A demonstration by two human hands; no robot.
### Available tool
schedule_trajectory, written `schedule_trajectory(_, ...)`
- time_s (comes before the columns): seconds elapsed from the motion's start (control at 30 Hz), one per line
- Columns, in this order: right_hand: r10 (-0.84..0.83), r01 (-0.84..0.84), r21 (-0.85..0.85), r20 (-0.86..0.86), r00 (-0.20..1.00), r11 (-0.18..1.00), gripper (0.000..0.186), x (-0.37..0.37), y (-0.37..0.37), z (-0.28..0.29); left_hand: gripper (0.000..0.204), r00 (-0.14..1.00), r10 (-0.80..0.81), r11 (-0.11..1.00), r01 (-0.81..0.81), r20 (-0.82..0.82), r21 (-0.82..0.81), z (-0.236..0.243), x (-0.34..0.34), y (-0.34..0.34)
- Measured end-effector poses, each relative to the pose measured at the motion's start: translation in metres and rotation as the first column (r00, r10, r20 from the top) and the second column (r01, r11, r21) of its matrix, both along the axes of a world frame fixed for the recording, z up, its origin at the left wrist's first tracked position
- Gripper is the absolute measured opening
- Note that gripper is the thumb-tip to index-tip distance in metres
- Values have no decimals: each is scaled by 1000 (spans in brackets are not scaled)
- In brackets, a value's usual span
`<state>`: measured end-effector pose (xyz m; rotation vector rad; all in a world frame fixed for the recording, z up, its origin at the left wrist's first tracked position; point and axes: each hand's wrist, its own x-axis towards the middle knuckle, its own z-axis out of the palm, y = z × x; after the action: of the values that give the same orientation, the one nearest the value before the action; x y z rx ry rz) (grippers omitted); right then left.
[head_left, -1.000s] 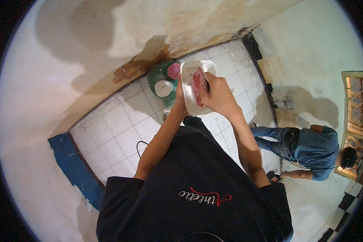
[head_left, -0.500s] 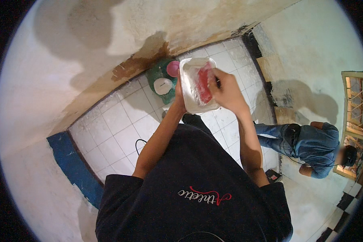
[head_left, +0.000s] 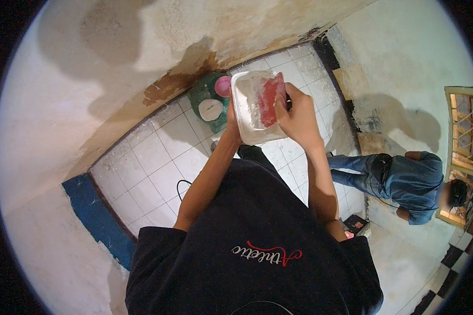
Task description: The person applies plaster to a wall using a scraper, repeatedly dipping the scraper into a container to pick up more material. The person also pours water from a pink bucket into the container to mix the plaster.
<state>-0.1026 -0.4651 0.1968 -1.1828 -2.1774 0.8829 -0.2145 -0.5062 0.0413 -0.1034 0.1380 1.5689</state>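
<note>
My left hand (head_left: 232,125) grips a pale, shallow rectangular tub (head_left: 243,113) by its left side, with its fingers mostly hidden behind the wall. White paste smears the inside of the tub. Closed around a flat red putty spreader (head_left: 268,104), my right hand (head_left: 301,119) comes in from the right. The spreader's blade lies over the tub's right half and is streaked with white paste. Whether its edge touches the bottom, I cannot tell.
A green sack (head_left: 201,90) lies by the stained wall, with a pink bowl (head_left: 223,86) and a white round piece (head_left: 211,110) on it. At the right another person (head_left: 412,181) stands near a barred window (head_left: 461,152). A dark tray (head_left: 356,223) is beside my right elbow.
My right hand has turned the red spreader in the tub, and its blade now stands more upright. The tub has shifted slightly left. The other person has shifted slightly.
</note>
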Motion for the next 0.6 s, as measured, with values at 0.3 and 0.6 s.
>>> schedule_trajectory(0.3, 16, -14, -94, 15, 1000, 996, 16, -3, -3, -17, 70, 991, 37, 999, -34, -125, 26, 7, -3, 1)
schedule_trajectory(0.6, -39, 39, -5, 40, 998, 999, 13, -12, -4, 0, 75, 990, -2, 1000, 2, -143, 2, 4, -2, -3)
